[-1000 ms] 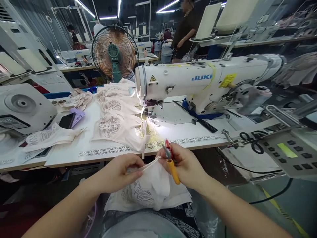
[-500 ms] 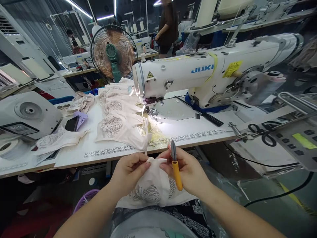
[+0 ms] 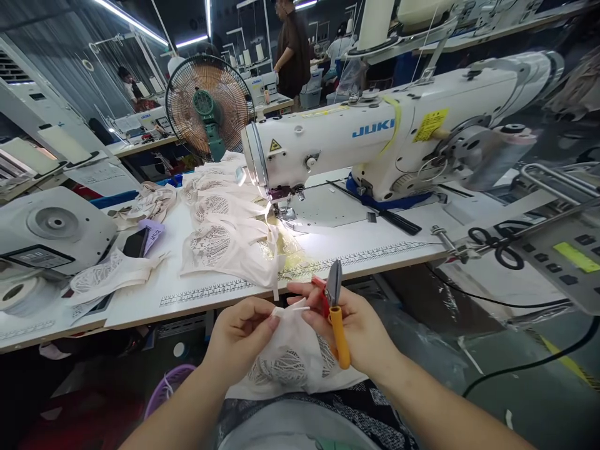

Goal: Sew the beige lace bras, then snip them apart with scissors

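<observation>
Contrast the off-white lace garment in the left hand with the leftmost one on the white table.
The held off-white lace garment is pinched at its upper edge by the left hand; the leftmost off-white lace garment is untouched. The held one drapes over dark patterned cloth; the leftmost one lies on the white table. Both combine openwork lace with plain fabric.

A fan [image 3: 206,107] stands left of a dark-clad person [image 3: 293,56], and a purple basket [image 3: 158,389] sits below the table [image 3: 169,275].
</observation>
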Demonstrator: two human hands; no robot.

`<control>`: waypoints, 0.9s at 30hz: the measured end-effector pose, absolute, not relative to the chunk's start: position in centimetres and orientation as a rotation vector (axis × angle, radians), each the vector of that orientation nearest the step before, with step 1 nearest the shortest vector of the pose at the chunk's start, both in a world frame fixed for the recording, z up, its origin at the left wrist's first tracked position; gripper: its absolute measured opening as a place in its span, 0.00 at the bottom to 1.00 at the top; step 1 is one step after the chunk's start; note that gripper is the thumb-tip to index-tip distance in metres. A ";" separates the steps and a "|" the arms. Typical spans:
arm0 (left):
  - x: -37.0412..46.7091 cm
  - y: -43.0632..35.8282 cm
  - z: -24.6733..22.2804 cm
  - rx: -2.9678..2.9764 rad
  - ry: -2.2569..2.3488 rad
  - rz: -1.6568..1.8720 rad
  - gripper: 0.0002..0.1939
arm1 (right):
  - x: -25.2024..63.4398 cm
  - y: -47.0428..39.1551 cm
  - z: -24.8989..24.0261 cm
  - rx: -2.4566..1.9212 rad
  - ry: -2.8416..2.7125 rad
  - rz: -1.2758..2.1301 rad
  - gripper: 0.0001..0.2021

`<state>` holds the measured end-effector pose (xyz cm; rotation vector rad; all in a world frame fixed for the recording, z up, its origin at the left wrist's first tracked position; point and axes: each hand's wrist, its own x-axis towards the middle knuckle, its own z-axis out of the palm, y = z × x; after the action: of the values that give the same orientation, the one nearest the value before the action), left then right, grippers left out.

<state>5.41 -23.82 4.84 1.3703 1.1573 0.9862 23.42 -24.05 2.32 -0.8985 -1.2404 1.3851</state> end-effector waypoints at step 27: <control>6.5 -22.3 5.3 1.031 1.001 0.919 0.14 | 25.4 -22.8 5.7 -1.145 -1.432 1.288 0.15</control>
<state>6.52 -22.28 5.27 1.0309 1.0010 0.9187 25.37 -22.78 5.68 -1.1452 -1.4316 1.2878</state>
